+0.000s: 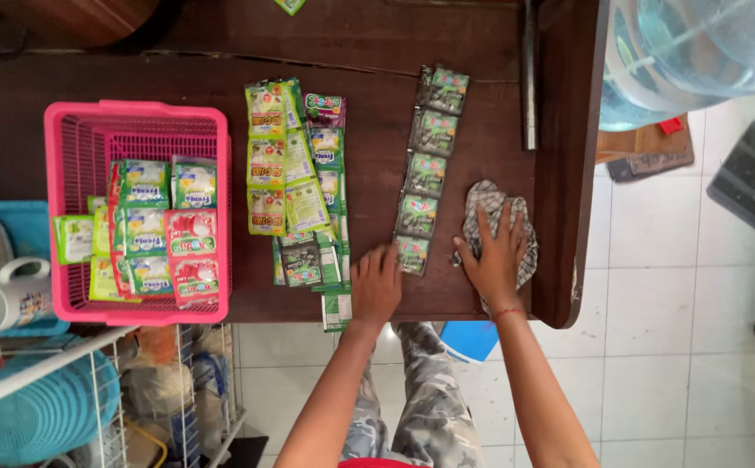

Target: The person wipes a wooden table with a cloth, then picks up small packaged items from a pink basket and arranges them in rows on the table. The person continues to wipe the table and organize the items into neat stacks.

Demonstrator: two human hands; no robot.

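Note:
My right hand [492, 260] lies flat with spread fingers on a checked cloth [492, 208] near the right end of the dark wooden counter [377, 43]. My left hand [376, 284] rests on the counter's front edge, its fingertips at the lowest sachet of a strip of dark sachets [426, 173] that runs up the counter. Left of that hand lie strips of green and yellow sachets [295, 173], some hanging over the edge.
A pink plastic basket [74, 139] with several sachets stands at the left. A white mug [5, 299] and a wire rack with blue plates [39, 407] are at lower left. A large water bottle [689, 52] stands beyond the counter's right end. A metal bar [529, 78] lies on the counter.

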